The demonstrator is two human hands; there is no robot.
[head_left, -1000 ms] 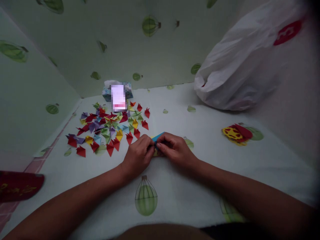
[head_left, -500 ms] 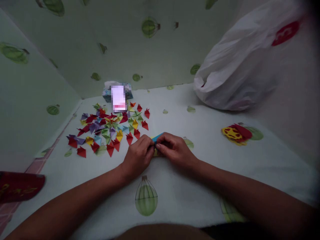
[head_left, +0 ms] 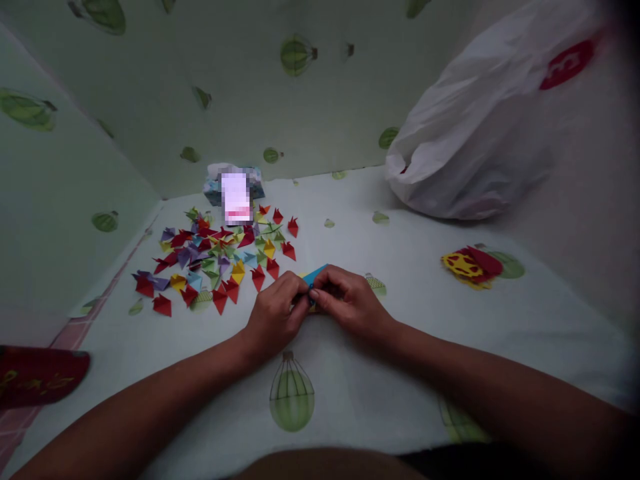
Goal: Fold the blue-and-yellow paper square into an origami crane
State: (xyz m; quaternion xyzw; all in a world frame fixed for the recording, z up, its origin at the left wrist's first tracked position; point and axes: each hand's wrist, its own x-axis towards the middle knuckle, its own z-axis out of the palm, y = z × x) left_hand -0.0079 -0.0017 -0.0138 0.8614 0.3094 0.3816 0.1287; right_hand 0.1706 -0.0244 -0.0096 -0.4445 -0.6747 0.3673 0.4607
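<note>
Between my two hands, low over the cloth, is a small piece of blue folding paper [head_left: 316, 275]; most of it is covered by my fingers. My left hand [head_left: 278, 308] pinches its left side with thumb and bent forefinger. From the right, my right hand [head_left: 352, 298] grips it the same way, the thumb tips nearly meeting. A bit of yellow shows just under the blue paper, too small to name. Beyond my left hand lies a spread of small folded paper cranes [head_left: 220, 298] in red, yellow, green, blue and purple.
A lit phone [head_left: 237, 197] leans against a tissue box [head_left: 214, 190] behind the cranes. A white plastic bag [head_left: 465, 153] stands at the back right. Yellow and red cut-out pieces [head_left: 463, 267] lie to the right. A red object with gold marks [head_left: 45, 377] is at the left edge.
The blue paper shows slightly more above my fingers. Both hands keep nearly the same place and hold; the whole view has shifted a little.
</note>
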